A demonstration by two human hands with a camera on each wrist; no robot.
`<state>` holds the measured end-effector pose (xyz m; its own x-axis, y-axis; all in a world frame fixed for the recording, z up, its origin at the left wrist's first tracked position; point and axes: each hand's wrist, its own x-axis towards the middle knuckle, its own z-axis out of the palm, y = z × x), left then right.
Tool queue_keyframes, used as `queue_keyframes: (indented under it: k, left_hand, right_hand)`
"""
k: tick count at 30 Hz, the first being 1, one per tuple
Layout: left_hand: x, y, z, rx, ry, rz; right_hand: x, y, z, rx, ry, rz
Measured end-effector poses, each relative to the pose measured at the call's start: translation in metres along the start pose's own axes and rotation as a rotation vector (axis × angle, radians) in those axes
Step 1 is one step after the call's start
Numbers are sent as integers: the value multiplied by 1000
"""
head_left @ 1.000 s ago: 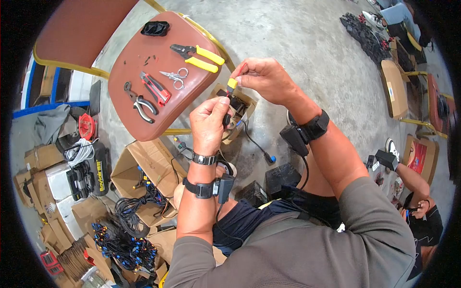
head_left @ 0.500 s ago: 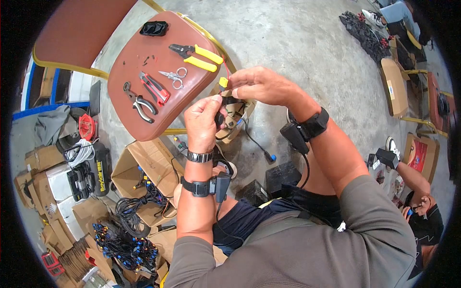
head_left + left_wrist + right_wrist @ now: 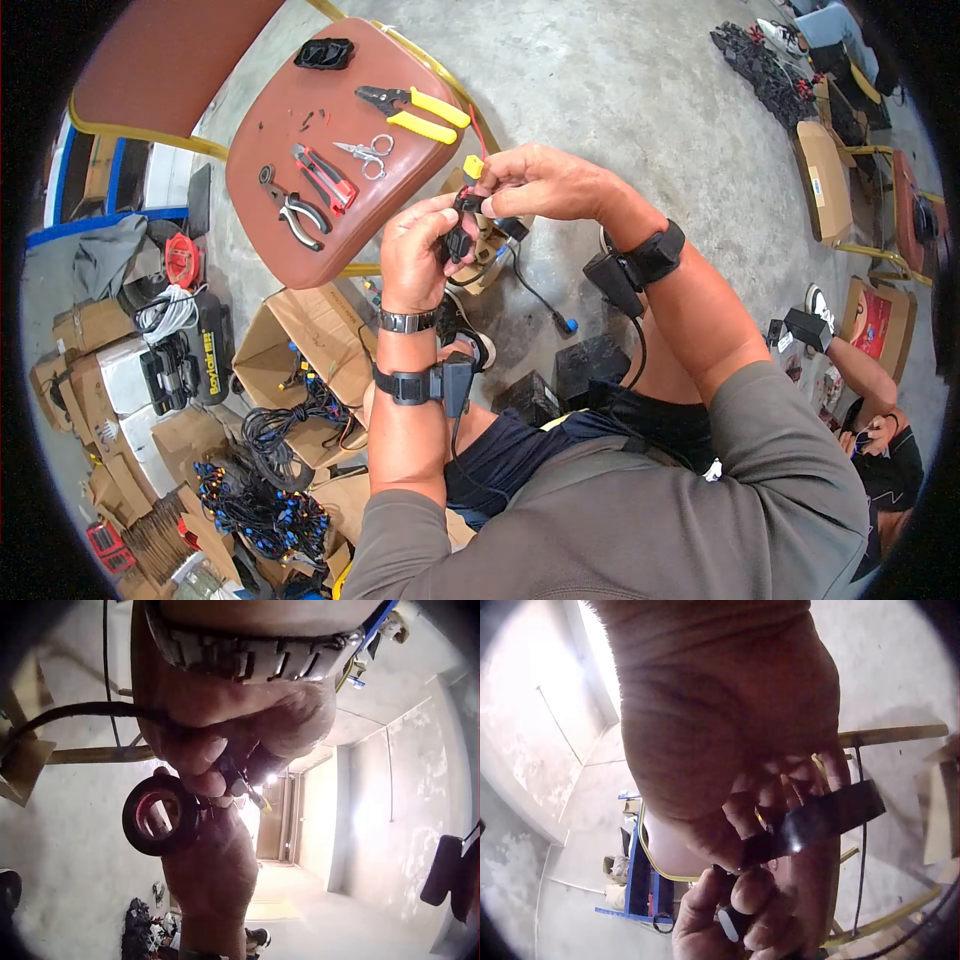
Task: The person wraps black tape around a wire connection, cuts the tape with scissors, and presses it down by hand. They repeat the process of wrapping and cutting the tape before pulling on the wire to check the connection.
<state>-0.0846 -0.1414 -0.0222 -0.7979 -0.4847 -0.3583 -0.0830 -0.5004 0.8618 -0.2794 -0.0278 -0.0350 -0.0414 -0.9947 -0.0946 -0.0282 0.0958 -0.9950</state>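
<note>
My left hand (image 3: 412, 255) grips a dark cable piece (image 3: 735, 924) with a grey end, its thumb and fingertips curled tightly around it. From the top of this grip a yellow connector (image 3: 473, 167) sticks up, with a red wire (image 3: 477, 128) rising from it. My right hand (image 3: 550, 183) meets the left one just below the connector, thumb and fingers bent in. It holds a roll of black tape (image 3: 133, 817), which appears as a ring in the left wrist view and edge-on in the right wrist view. A black cable (image 3: 82, 709) trails from the left hand.
A brown chair seat (image 3: 300, 235) carries yellow-handled wire strippers (image 3: 425, 115), scissors (image 3: 372, 155), a red cutter (image 3: 325, 180) and pliers (image 3: 292, 212). Below it stands an open cardboard box (image 3: 310, 325) with cables. Cable bundles (image 3: 265, 510) lie at lower left. Another person (image 3: 880, 430) sits at right.
The right hand has come down from the red wire, which it pinched earlier, to the spot beneath the yellow connector. The left hand has shifted slightly left and lower, still gripping the cable piece.
</note>
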Motion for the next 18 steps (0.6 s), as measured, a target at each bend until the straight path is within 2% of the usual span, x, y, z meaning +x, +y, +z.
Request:
queue_keyframes:
  k: [4,7,10,12,18]
  left_hand:
    - [0,2,-4,2,-24,15]
    - [0,1,-6,8,-16,32]
    - [-1,-1,-6,25,7,65]
    - [0,-2,-6,36,23,91]
    - [3,-11,7,274,226,245]
  right_hand:
    - [0,0,-1,16,-18,78]
    - [0,0,-2,-28,-9,49]
    - [1,0,-2,24,4,121]
    - [2,2,-1,112,20,83]
    - [0,-3,8,389,72,136]
